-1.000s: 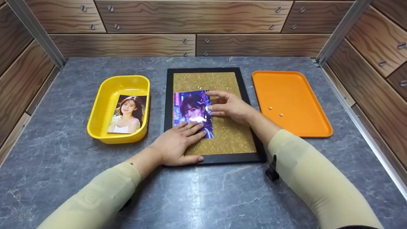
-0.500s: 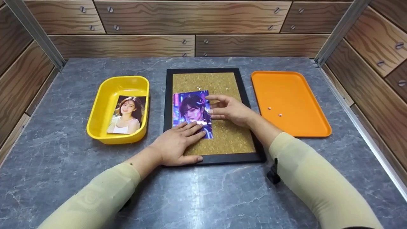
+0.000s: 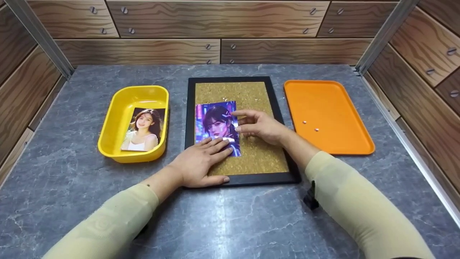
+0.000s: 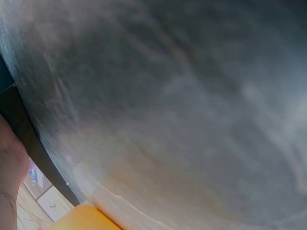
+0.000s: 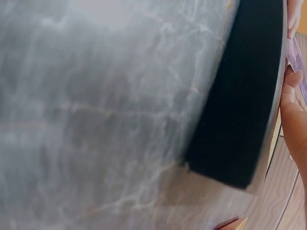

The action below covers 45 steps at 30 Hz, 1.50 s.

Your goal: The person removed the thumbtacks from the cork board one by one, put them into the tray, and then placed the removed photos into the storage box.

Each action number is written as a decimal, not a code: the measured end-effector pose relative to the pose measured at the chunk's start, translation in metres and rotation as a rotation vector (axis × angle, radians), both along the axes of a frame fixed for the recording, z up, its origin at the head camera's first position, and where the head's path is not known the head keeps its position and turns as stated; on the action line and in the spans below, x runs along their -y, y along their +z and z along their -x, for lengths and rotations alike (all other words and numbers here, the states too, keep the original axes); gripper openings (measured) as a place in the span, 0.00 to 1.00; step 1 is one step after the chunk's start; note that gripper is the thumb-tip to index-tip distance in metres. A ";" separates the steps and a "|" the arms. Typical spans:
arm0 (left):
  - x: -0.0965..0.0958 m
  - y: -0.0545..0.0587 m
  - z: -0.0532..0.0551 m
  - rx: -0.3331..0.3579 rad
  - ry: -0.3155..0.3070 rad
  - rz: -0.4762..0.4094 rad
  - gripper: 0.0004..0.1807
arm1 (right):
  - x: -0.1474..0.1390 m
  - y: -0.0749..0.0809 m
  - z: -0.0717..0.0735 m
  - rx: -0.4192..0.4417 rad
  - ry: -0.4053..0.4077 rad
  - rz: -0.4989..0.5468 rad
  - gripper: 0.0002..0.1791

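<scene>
A purple-and-blue portrait picture (image 3: 217, 117) lies on the left part of a cork board (image 3: 264, 154) with a black frame (image 3: 258, 178). My left hand (image 3: 201, 160) lies with straight fingers over the picture's lower part, its thumb on the frame's near edge. At the picture's right edge is my right hand (image 3: 264, 126), index fingertip and thumb apart and touching that edge. Its other fingers are partly hidden. In the right wrist view, the thumb (image 5: 293, 80) shows beside the picture (image 5: 295, 52). The left wrist view mostly shows blurred tabletop, with a strip of the frame (image 4: 29, 129).
Left of the board stands a yellow bin (image 3: 107, 135) holding a photo (image 3: 143, 129) of a person in white. On the right, an orange tray (image 3: 327, 104) holds two small shiny pieces (image 3: 316, 129). Small shiny bits (image 3: 225, 99) sit on the cork above the picture. Wood-patterned walls surround the grey table.
My right hand has slid a little toward me along the picture's right edge. The picture's top edge has shifted very slightly away from me. My left hand has stayed in place.
</scene>
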State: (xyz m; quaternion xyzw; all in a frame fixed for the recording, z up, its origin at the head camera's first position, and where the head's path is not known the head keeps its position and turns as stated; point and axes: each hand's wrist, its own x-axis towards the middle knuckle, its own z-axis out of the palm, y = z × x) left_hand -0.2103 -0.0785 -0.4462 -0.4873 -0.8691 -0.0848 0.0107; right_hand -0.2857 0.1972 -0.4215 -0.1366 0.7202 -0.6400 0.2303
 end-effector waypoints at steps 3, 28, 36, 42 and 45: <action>0.000 0.000 0.001 0.000 0.001 0.003 0.49 | -0.001 -0.001 0.000 -0.013 0.003 -0.010 0.33; -0.001 -0.001 -0.001 -0.032 -0.031 -0.046 0.48 | -0.003 -0.011 -0.001 -0.041 0.025 -0.018 0.35; 0.000 -0.002 -0.001 -0.025 -0.027 -0.034 0.49 | -0.002 -0.012 -0.002 -0.035 0.026 -0.024 0.37; 0.001 -0.002 -0.001 -0.026 -0.024 -0.032 0.50 | 0.000 -0.010 -0.002 -0.008 0.038 -0.017 0.39; 0.001 -0.002 -0.002 -0.036 -0.028 -0.033 0.51 | 0.000 -0.009 -0.002 0.007 0.045 -0.017 0.40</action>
